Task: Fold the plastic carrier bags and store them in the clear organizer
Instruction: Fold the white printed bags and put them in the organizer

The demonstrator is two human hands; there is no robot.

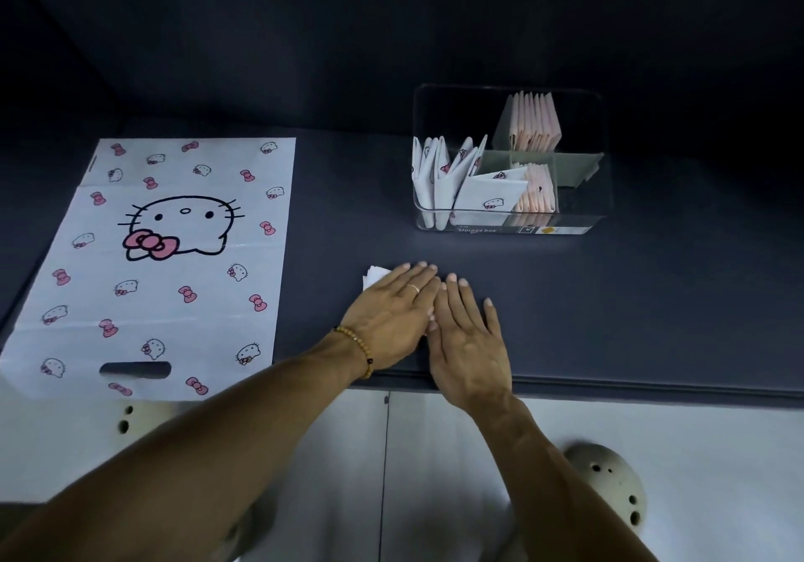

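Pressing down side by side near the counter's (652, 322) front edge, both hands lie flat with fingers straight and close together: the left hand (391, 313), with a ring and a bead bracelet (359, 350), covers most of a folded bag (375, 276), whose white corner shows past its fingertips, while the right hand (467, 335) rests just beside it, thumbs meeting. To the left, well apart, a flat bag (165, 265) printed with cat faces and pink bows lies spread out, its handle slot hanging over the edge. Farther back on the right stands the clear organizer (600, 196), its compartments holding upright folded white and pink bags.
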